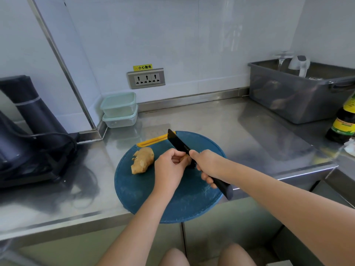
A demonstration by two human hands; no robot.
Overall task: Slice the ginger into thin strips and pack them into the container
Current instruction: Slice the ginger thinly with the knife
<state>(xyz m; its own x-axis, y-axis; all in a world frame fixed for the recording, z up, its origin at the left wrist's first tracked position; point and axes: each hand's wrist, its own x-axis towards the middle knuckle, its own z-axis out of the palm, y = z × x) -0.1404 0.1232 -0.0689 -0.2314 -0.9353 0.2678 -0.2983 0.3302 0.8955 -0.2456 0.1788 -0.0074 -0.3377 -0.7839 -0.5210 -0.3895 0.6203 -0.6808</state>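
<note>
A round blue cutting board lies on the steel counter. One tan ginger piece sits on its left half, untouched. My left hand curls its fingers round a smaller ginger piece, mostly hidden, at the board's centre. My right hand grips the dark handle of a black knife; the blade points up and away, beside my left fingers. Two stacked clear containers with pale green lids stand in the back corner against the wall.
A dark appliance with a cable fills the left counter. A grey plastic bin holding a glass and a kettle stands at the back right. A dark sauce bottle is at the far right. A wall socket is behind.
</note>
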